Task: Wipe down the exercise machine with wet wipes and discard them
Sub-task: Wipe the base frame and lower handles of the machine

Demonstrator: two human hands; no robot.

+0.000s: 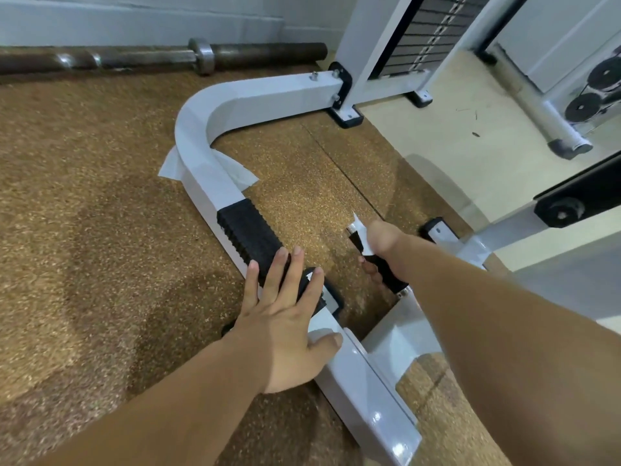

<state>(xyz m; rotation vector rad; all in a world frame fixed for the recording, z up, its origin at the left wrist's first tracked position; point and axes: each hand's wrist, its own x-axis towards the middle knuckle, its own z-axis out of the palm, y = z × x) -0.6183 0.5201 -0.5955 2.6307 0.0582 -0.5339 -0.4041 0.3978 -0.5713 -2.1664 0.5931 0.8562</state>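
Left hand lies flat, fingers straight, on the exercise machine's white base frame, fingertips on its black ribbed foot pad; it holds nothing. Right hand is curled in a fist, gripping a wet wipe wrapped against a black handle, right of the pad. Second wet wipe is draped over the frame's curved section, farther left. Barbell lies on the brown rubber floor by the far wall. Weight stack stands far right.
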